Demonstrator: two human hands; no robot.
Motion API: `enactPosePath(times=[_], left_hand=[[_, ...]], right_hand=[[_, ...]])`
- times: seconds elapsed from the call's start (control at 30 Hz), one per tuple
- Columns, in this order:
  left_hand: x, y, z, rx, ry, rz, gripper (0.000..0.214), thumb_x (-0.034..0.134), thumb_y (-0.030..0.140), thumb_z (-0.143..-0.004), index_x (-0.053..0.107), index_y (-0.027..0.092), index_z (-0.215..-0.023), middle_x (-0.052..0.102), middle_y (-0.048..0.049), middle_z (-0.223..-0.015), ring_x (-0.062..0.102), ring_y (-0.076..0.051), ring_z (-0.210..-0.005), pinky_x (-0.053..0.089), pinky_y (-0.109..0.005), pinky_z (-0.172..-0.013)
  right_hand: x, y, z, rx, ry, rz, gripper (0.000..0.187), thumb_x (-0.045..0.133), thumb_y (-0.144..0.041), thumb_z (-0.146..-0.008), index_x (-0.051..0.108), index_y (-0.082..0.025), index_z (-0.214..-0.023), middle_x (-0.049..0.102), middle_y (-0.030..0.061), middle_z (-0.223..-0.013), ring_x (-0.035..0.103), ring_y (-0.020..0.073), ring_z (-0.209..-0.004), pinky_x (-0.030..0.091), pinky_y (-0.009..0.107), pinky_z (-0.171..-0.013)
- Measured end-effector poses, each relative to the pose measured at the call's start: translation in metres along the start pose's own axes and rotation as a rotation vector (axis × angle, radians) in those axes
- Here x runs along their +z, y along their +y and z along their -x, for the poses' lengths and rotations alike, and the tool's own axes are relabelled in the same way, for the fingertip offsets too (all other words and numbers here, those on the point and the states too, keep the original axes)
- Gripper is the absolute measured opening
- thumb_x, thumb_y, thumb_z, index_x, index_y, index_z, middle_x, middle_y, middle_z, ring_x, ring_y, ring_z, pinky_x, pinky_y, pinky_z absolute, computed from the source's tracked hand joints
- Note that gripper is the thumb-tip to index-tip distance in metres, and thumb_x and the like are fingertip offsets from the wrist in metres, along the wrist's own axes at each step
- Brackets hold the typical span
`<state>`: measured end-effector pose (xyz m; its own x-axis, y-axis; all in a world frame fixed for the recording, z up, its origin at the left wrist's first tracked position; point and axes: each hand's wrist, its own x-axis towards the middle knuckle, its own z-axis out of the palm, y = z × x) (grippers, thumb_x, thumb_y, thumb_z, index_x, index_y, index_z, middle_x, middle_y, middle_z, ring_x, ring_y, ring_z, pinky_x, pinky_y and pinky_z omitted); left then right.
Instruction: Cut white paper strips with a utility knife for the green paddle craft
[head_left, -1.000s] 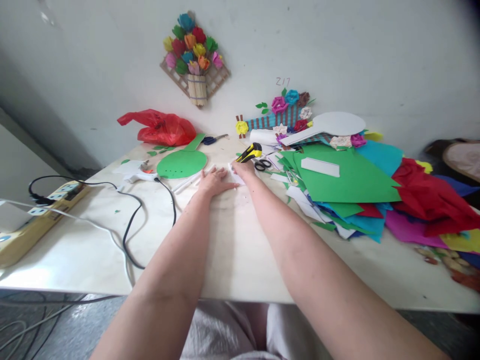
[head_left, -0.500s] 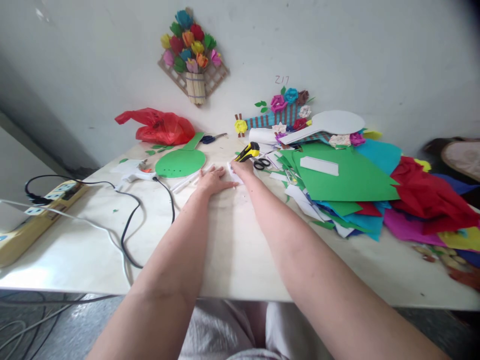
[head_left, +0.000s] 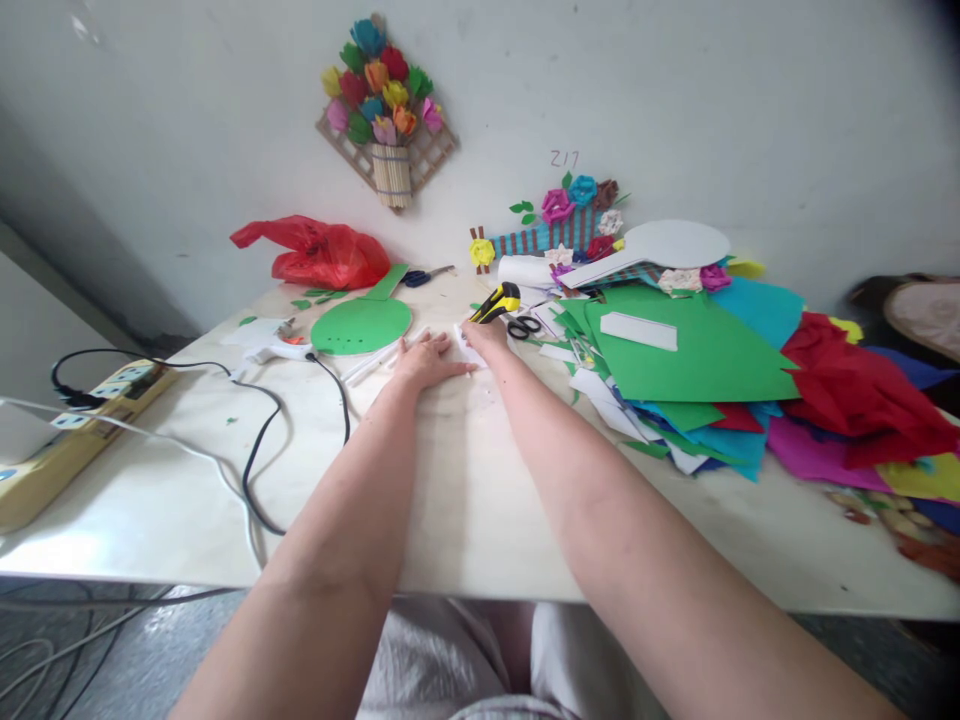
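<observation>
Broadly, saw a pale desk [head_left: 465, 520], with coloured sheets [head_left: 697, 365] heaped toward its right edge and a yellow power strip [head_left: 56, 470] along its left. Next, found a green round cutout [head_left: 360, 328] toward the back edge, left of middle. Saw the left hand [head_left: 426, 360] flat, fingers spread, beside white sticks [head_left: 367, 368]; the right hand [head_left: 486, 340] gripping a yellow-and-black cutter [head_left: 496, 304] just beyond the desk's middle, by a small white piece [head_left: 470, 355]. Could not tell the blade's position. Judged a slip toward the left hand possible, from uneven pressure. Found room for moving toward the front edge, less toward the right.
</observation>
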<state>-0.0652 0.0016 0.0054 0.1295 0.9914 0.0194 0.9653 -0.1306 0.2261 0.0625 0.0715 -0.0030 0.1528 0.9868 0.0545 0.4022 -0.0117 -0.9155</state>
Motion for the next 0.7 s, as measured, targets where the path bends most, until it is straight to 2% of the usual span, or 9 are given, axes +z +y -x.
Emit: enactPosePath(times=[0.7], left_hand=[[-0.0001, 0.0001, 0.0004, 0.006, 0.016, 0.006, 0.078, 0.054, 0.075, -0.080, 0.050, 0.031, -0.145, 0.037, -0.0037, -0.159, 0.021, -0.036, -0.150, 0.003, -0.060, -0.120]], right_hand=[[-0.0002, 0.0012, 0.0030, -0.003, -0.003, -0.010, 0.020, 0.057, -0.024, -0.073, 0.071, -0.018, -0.086, 0.072, 0.0078, -0.085, 0.071, 0.0239, -0.095, 0.058, 0.032, -0.078]])
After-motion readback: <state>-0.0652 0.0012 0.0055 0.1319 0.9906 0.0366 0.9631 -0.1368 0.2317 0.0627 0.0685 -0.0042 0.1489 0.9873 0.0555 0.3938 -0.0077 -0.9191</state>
